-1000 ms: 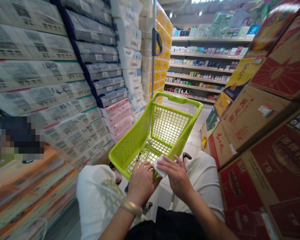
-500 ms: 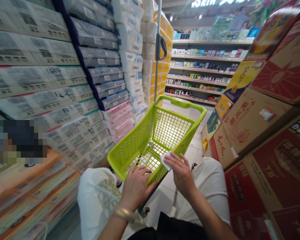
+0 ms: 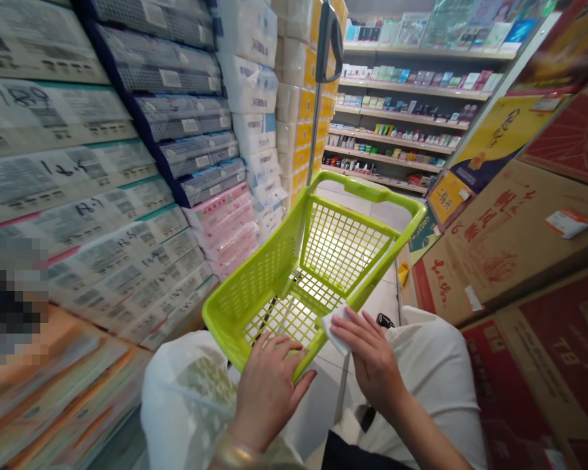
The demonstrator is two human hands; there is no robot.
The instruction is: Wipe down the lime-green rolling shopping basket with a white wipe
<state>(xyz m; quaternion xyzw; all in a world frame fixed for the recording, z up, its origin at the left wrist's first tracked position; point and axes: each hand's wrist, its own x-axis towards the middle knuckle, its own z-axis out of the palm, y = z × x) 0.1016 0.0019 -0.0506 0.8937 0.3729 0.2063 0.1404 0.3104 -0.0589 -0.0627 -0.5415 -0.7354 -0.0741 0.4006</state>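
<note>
A lime-green plastic shopping basket stands tilted in front of my knees, with nothing inside it. My left hand rests on its near rim, fingers curled over the edge. My right hand presses a small white wipe against the rim's right side, fingers closed on it. A grey telescopic pull handle rises from the basket's far end. White trousers cover my knees on both sides.
Stacked packs of tissue and paper goods form a wall on the left. Cardboard cartons are piled on the right. The narrow tiled aisle leads to shelves of small products at the back.
My right hand has slid the wipe along the rim to the right, away from my left hand. The basket sits a little farther right and the view has dropped lower.
</note>
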